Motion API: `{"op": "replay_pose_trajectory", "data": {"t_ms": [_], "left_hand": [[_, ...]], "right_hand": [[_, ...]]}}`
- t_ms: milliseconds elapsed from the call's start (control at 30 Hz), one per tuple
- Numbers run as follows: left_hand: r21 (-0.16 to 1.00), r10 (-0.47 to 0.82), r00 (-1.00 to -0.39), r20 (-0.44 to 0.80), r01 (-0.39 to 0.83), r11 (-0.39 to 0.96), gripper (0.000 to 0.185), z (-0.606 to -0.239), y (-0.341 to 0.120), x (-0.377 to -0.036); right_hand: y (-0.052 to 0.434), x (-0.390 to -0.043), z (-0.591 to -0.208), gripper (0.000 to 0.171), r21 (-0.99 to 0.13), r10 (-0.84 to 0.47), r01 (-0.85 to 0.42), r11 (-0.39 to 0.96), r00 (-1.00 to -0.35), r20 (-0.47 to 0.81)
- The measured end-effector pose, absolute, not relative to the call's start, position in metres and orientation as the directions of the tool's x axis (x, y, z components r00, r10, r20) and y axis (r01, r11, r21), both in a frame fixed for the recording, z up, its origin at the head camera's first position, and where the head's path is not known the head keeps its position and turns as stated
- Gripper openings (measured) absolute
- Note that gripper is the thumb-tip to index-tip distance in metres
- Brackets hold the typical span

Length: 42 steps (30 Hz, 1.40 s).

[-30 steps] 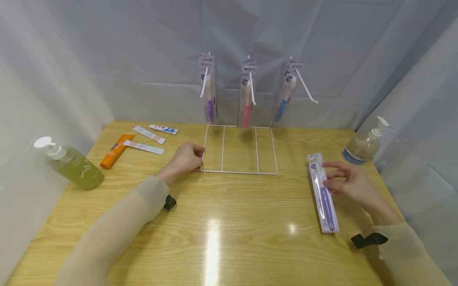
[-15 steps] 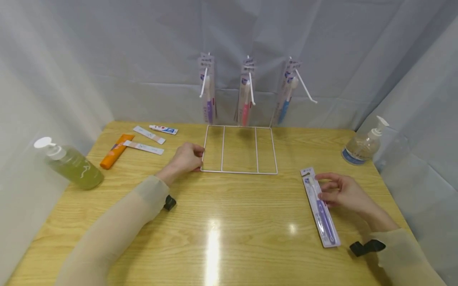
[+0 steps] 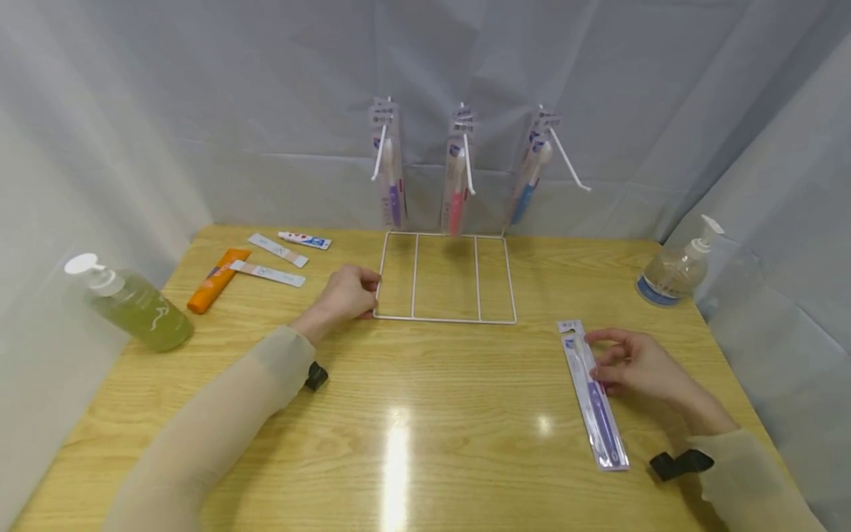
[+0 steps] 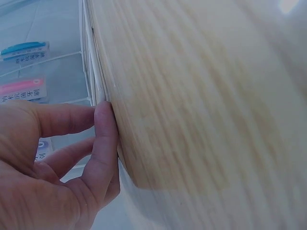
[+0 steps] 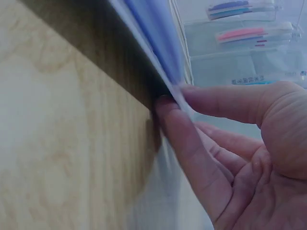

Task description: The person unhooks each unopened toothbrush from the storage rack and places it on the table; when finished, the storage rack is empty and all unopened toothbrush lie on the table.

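My left hand (image 3: 347, 293) pinches the left side of a white wire display rack's base (image 3: 445, 320), near its front corner. In the left wrist view its thumb and index finger meet at the wire, low over the table. On the right, my right hand (image 3: 638, 363) pinches a packaged purple toothbrush (image 3: 600, 414) by its right edge, thumb on one face and fingers beneath. The hang-hole end of that pack points away from me. Packaged toothbrushes hang on the rack's three hooks: purple (image 3: 394, 201) at left, pink (image 3: 456, 210) in the middle, blue (image 3: 523, 202) at right.
A green pump bottle (image 3: 156, 318) leans at the left, near an orange tube (image 3: 211, 287), two flat white sachets (image 3: 275, 276) and a small toothpaste tube (image 3: 306, 240). A clear pump bottle (image 3: 671, 273) stands at the back right. Grey curtain (image 3: 299, 111) surrounds the table.
My right hand has drawn the purple toothbrush pack toward me and slightly left. The hanging packs have swung a little. My left hand has stayed at the rack.
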<state>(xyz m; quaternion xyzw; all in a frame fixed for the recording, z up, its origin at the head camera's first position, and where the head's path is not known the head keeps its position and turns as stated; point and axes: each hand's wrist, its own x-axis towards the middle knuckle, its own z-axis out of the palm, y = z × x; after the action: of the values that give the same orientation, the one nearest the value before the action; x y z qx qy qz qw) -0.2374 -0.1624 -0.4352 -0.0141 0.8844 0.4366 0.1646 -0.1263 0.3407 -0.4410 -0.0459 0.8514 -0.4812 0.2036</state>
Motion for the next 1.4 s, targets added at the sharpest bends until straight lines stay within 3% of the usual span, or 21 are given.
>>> {"op": "replay_pose_trajectory", "data": {"t_ms": [533, 833, 967, 1167, 1267, 1400], "left_hand": [[0.767, 0.119, -0.946, -0.303, -0.168, 0.619, 0.071, -0.434, -0.161, -0.237], [0.760, 0.115, -0.949, -0.295, -0.160, 0.629, 0.071, -0.435, -0.162, -0.239], [0.761, 0.107, -0.950, -0.294, -0.164, 0.628, 0.071, -0.436, -0.162, -0.239], [0.763, 0.108, -0.950, -0.294, -0.166, 0.625, 0.071, -0.435, -0.160, -0.239], [0.766, 0.104, -0.952, -0.287, -0.163, 0.622, 0.070, -0.435, -0.160, -0.239], [0.767, 0.099, -0.953, -0.286, -0.166, 0.619, 0.069, -0.435, -0.161, -0.239]], "right_hand": [[0.335, -0.132, -0.428, 0.063, -0.672, -0.297, -0.011, 0.740, -0.902, -0.313], [0.332, -0.137, -0.408, 0.034, -0.496, -0.309, -0.138, 0.857, -0.909, -0.281], [0.328, -0.146, -0.392, 0.027, -0.455, -0.347, -0.233, 0.859, -0.920, -0.184], [0.317, -0.164, -0.366, 0.022, -0.405, -0.384, -0.400, 0.822, -0.915, 0.124], [0.310, -0.180, -0.353, 0.022, -0.459, -0.335, -0.403, 0.791, -0.915, 0.226], [0.297, -0.208, -0.340, 0.026, -0.611, -0.208, -0.332, 0.718, -0.941, 0.267]]}}
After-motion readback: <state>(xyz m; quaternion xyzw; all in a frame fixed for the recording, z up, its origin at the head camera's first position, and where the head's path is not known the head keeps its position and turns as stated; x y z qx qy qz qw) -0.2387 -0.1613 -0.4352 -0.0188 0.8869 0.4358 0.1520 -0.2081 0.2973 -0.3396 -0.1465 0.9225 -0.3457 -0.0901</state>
